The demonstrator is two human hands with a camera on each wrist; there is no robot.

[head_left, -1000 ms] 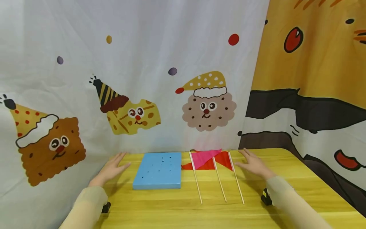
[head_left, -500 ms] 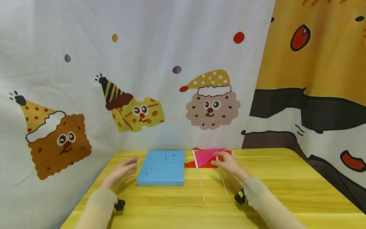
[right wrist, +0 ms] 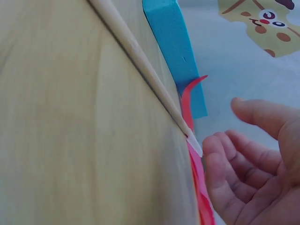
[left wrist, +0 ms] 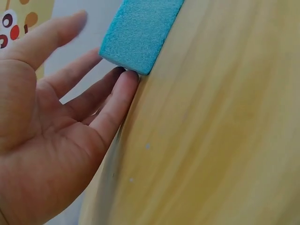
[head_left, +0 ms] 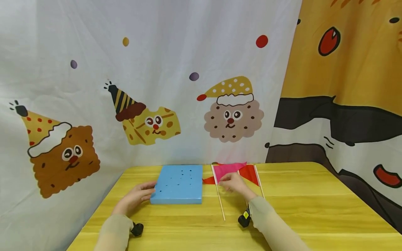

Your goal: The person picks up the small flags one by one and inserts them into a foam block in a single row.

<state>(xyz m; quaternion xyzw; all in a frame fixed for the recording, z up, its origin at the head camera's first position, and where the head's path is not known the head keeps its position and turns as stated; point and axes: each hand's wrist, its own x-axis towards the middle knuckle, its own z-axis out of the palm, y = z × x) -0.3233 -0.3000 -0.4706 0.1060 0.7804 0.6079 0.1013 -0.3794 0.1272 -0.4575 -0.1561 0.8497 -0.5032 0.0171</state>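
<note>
Steady the blue foam board (head_left: 179, 184), just left of lower centre, using the left hand (head_left: 135, 197), with loose fingers touching its left side and thumb apart. Ideally bring the right hand (head_left: 236, 184), fingers and thumb likewise apart and empty, squarely onto the wooden stick (head_left: 220, 202) of the pink pennant (head_left: 226, 168), lower centre-right, before pinching. Mind the back edge of the counter (head_left: 298, 195); use the room right of the red pennant (head_left: 249, 173).

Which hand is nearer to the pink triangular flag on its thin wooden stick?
Right. The right hand is beside the pink flag; the left hand is farther off, at the left edge of the flat blue foam block.
</note>
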